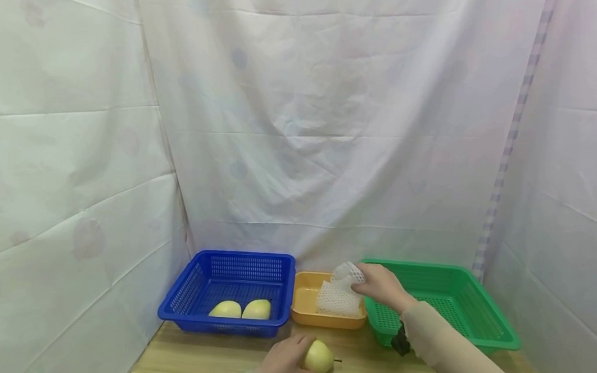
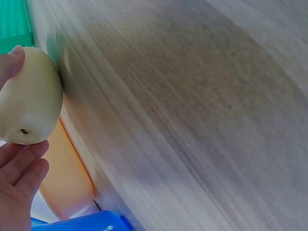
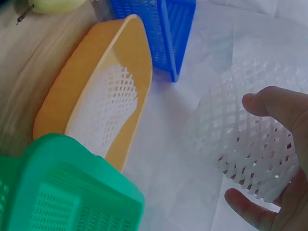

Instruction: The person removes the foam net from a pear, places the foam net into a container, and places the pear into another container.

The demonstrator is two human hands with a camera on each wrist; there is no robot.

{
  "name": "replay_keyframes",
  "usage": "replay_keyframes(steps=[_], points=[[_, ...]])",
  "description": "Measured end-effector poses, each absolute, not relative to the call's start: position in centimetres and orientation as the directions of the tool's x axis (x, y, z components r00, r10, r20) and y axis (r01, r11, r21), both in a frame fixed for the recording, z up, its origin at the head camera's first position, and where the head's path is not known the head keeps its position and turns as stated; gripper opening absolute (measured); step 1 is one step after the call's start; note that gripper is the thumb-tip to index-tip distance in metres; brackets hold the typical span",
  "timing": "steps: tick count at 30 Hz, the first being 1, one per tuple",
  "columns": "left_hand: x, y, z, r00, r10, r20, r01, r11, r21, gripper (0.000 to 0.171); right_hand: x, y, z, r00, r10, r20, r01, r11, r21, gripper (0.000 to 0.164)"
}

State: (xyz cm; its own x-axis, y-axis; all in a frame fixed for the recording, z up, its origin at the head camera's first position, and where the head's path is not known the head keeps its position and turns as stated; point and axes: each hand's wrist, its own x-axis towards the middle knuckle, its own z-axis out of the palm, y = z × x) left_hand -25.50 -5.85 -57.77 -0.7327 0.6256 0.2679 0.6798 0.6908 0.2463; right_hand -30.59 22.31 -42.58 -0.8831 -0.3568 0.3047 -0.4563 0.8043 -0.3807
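Observation:
My left hand (image 1: 285,359) grips a pale yellow pear (image 1: 320,358) at the front of the table, its stem toward the right. In the left wrist view the thumb and fingers lie on opposite sides of that pear (image 2: 31,96). A white foam net sleeve (image 1: 347,272) hangs from my right hand (image 1: 381,285), above an orange tray (image 1: 327,321). Thumb and fingers of the right hand hold the foam net sleeve (image 3: 245,130) in the right wrist view. Inside the tray lies more white foam netting (image 3: 113,106).
To the left stands a blue basket (image 1: 225,321) with two pears (image 1: 256,309) visible in it. A green basket (image 1: 494,320) is on the right, partly behind my right forearm. White cloth (image 1: 302,124) hangs behind and at both sides of the wooden table (image 1: 208,353).

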Motion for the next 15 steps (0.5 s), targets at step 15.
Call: replay_keyframes(steps=[15], points=[[-25.7,-5.9,-58.3,-0.706,0.644,0.295,0.708,0.657,0.261,0.072,-33.8,21.0,-42.8,-0.913,-0.3,0.275,-0.389,0.845,-0.367,0.046]])
